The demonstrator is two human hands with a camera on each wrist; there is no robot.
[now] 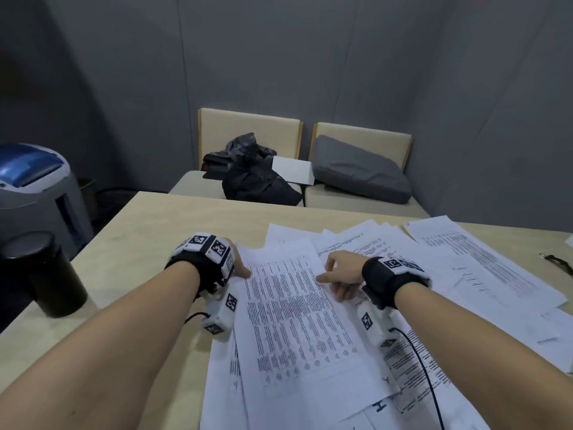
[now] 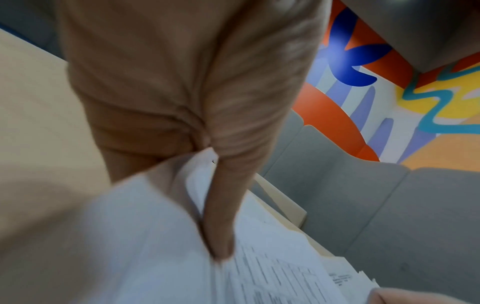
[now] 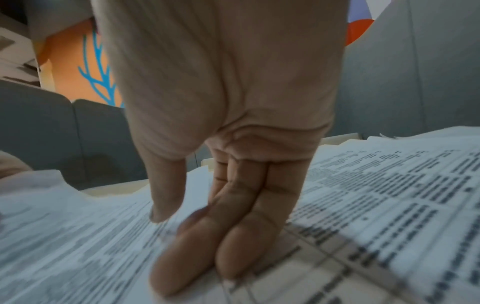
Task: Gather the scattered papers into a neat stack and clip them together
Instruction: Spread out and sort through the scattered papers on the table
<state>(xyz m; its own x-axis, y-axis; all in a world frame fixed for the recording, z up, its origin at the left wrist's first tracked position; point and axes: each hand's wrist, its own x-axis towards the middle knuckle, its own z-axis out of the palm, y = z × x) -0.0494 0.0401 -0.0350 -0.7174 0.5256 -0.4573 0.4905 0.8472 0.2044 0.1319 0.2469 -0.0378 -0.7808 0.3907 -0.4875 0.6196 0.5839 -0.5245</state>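
Many printed white sheets (image 1: pixel 434 274) lie fanned over the right half of a beige table (image 1: pixel 139 243). On top of them lies one sheet printed with a table (image 1: pixel 294 321). My left hand (image 1: pixel 243 268) pinches its far left edge, with the thumb (image 2: pixel 223 205) above the top sheet (image 2: pixel 272 277) and the fingers beneath. My right hand (image 1: pixel 338 274) rests on the same sheet near its far right corner. In the right wrist view the right hand's fingers (image 3: pixel 233 236) lie straight and flat on the print (image 3: pixel 389 195). A small dark clip-like thing (image 1: pixel 558 262) lies at the table's right edge.
A black cylindrical container (image 1: pixel 46 274) stands at the table's left edge, with a grey machine with a blue lid (image 1: pixel 31 187) behind it. Beyond the table are cream bench seats holding dark bags (image 1: pixel 257 175), a white box (image 1: pixel 291 169) and a grey cushion (image 1: pixel 359 169).
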